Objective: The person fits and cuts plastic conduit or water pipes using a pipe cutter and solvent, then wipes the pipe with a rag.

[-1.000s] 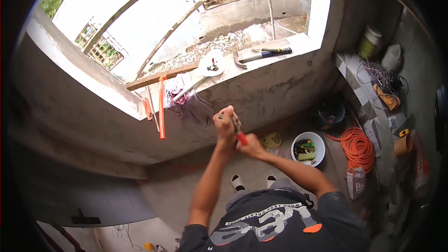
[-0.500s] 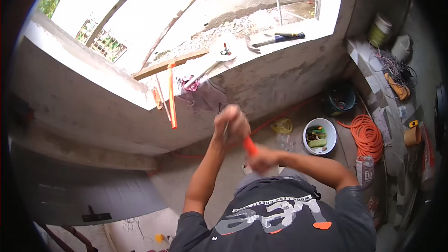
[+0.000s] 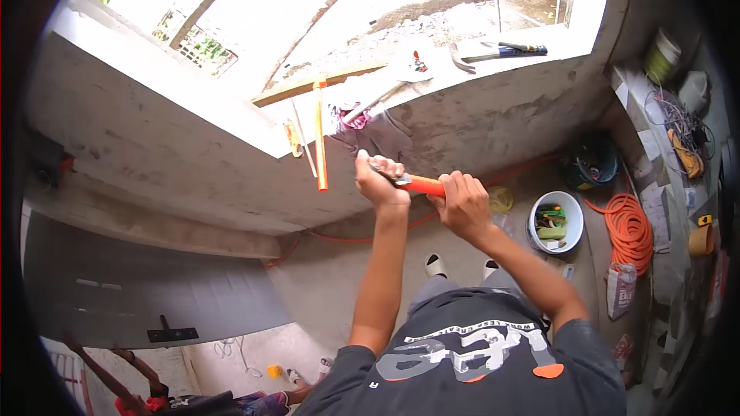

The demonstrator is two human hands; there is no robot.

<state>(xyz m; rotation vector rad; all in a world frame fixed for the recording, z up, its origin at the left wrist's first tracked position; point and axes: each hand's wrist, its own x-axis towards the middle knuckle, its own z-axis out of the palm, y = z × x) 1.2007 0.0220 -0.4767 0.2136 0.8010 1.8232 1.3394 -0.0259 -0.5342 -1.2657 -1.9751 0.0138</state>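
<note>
In the head view, my right hand (image 3: pixel 465 199) is wrapped round a short orange pipe (image 3: pixel 422 184) in front of my chest. My left hand (image 3: pixel 381 180) closes on a dark-handled metal tool (image 3: pixel 391 176), whose tip meets the pipe's left end. The fingers cover most of this tool, so its exact kind is hidden. Beyond my hands, a longer orange pipe (image 3: pixel 321 139) leans out over the window sill beside a thin stick (image 3: pixel 304 139). A dark cloth (image 3: pixel 381 135) hangs from the sill.
Blue-handled tools (image 3: pixel 523 49) and a curved metal claw (image 3: pixel 461 58) lie on the sill. On the floor stand a white bucket (image 3: pixel 576 219) of tools and a coiled orange hose (image 3: pixel 621 233). Another person's arm (image 3: pixel 141 370) shows lower left, near a dark panel (image 3: pixel 154 293).
My hands have shifted right and are less blurred. More of the orange pipe shows between them. The view has moved, and more of the other person appears at lower left.
</note>
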